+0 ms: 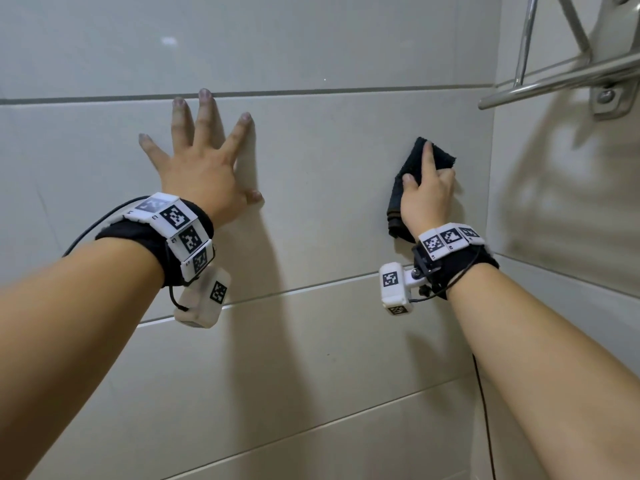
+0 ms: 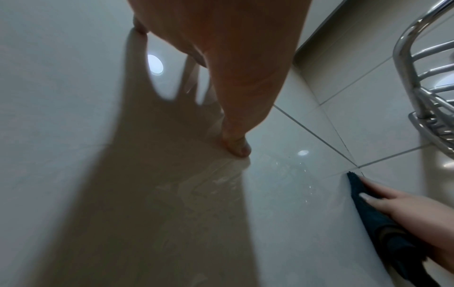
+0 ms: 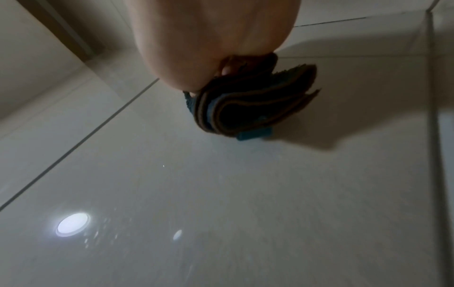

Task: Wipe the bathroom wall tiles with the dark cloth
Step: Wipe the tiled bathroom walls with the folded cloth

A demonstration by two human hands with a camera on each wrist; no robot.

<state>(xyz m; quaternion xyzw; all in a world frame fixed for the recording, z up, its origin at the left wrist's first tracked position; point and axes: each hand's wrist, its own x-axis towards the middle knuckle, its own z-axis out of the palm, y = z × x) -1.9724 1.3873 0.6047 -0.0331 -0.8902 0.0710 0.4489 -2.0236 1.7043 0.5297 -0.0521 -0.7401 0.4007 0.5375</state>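
Note:
Pale glossy wall tiles [image 1: 329,188] fill the head view. My left hand [image 1: 204,168] lies flat on one tile, fingers straight and spread, holding nothing; the left wrist view shows its thumb tip [image 2: 239,149] touching the tile. To the right, my right hand [image 1: 427,192] grips a folded dark cloth [image 1: 441,155] and presses it against the same tile row, index finger stretched along it. In the right wrist view the cloth [image 3: 250,104] shows folded layers with a blue tag, and curled fingers [image 3: 228,66] hold it. The left wrist view catches the cloth [image 2: 373,217] edge-on at lower right.
A chrome towel rack [image 1: 554,81] juts from the side wall at upper right, also seen as the rack [image 2: 417,77] in the left wrist view. The wall corner [image 1: 491,168] lies just right of the cloth. A thin black cable [image 1: 485,410] hangs below my right wrist.

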